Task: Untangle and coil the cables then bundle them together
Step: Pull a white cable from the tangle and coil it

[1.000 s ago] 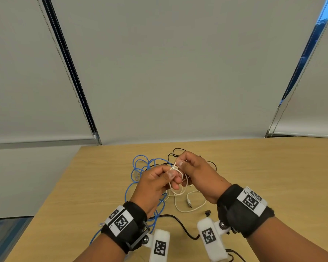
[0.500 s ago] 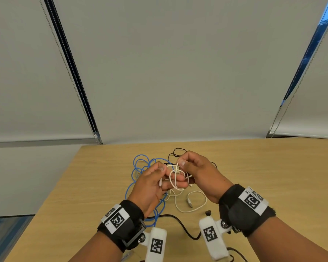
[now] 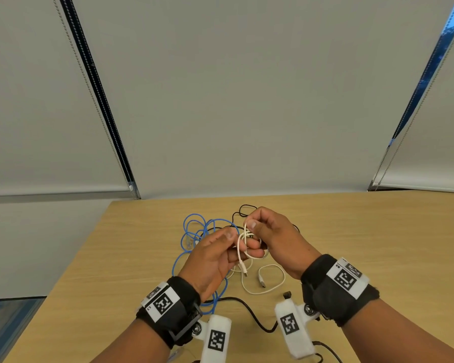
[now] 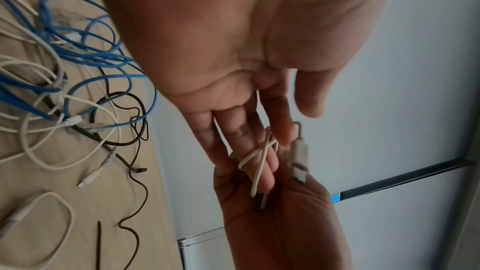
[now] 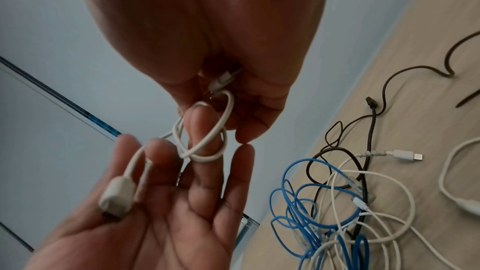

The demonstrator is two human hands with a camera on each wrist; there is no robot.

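Observation:
A short white cable (image 3: pixel 243 246) is looped round the straight fingers of my left hand (image 3: pixel 231 239), held above the table. In the right wrist view the loop (image 5: pixel 205 151) circles the middle finger, and one connector (image 5: pixel 116 194) lies against the left fingers. My right hand (image 3: pixel 252 224) pinches the cable's other end between thumb and forefinger, just above the left fingertips. That end's plug (image 5: pixel 223 81) shows inside the right hand. The left wrist view shows the same loop (image 4: pixel 255 154) and a hanging connector (image 4: pixel 298 161).
Under the hands a blue cable (image 3: pixel 194 231), a black cable (image 3: pixel 247 310) and another white cable (image 3: pixel 273 281) lie tangled on the wooden table (image 3: pixel 364 244). The table's far edge meets grey window blinds. Its left edge drops to the floor.
The right hand has lifted its pinched end a little and laid a turn of white cable over the left fingers. A connector end now hangs below the left hand.

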